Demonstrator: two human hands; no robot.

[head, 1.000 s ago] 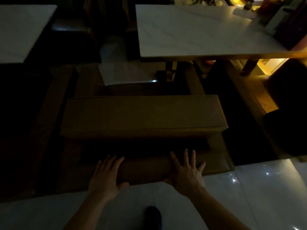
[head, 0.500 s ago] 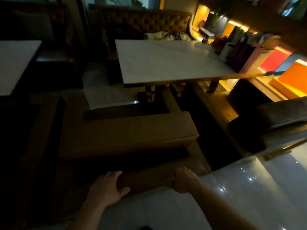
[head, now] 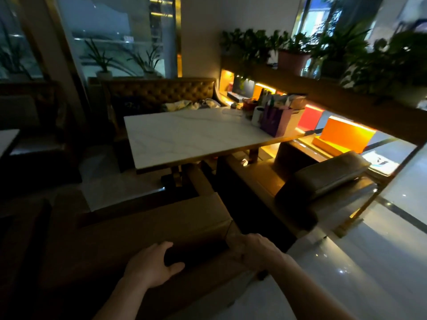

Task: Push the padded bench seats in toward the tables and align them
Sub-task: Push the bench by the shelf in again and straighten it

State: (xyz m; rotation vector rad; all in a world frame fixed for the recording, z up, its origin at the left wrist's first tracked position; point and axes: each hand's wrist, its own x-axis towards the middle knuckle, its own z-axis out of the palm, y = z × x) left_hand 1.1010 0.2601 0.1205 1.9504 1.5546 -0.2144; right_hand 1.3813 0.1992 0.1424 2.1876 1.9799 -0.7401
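Note:
A brown padded bench seat (head: 147,227) stands in front of me, on the near side of a white marble table (head: 191,137). My left hand (head: 151,266) lies on the bench's near back edge, thumb spread to the right. My right hand (head: 250,249) has its fingers curled over the same edge near the bench's right corner. A second padded bench (head: 323,179) sits to the right of the table. A tufted bench (head: 159,93) stands at the table's far side. The room is dim.
Bags and bottles (head: 275,116) crowd the table's far right corner. A lit shelf with orange boxes (head: 344,137) and potted plants (head: 295,49) runs along the right. Another table (head: 7,139) and dark seating are at the left. Glossy tiled floor (head: 360,262) lies to my right.
The view has risen from looking down at the bench to looking across the table. My right hand went from fingers spread to curled over the bench's edge; my left hand stays on it.

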